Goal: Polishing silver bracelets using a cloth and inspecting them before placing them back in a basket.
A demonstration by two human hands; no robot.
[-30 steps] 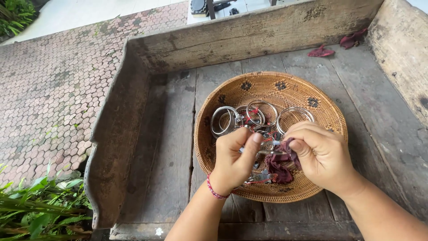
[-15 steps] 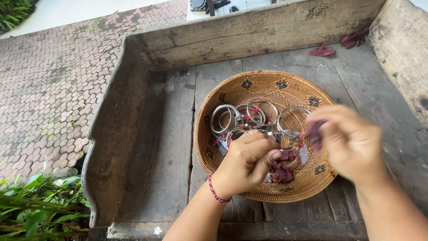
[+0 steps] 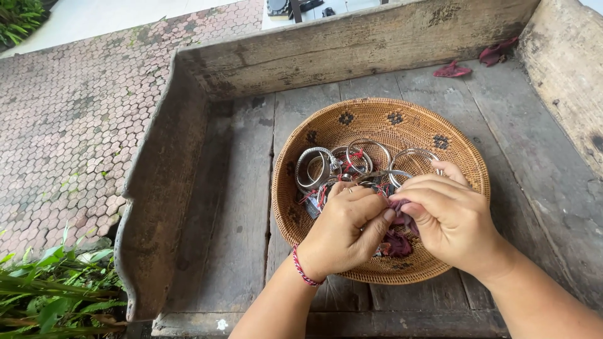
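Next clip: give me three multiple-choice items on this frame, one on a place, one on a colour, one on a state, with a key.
1. Where do the metal bangles lie?
A. in the woven basket
B. on the paving
C. on the plants

2. What colour is the cord on the left hand's wrist?
A. blue
B. red
C. white

3. How do the hands stand?
A. apart
B. left hand raised
C. both pinching the dark red piece with the right hand

Key: A, bangles sit inside the basket; B, red wrist cord; C, fingertips meet over it.
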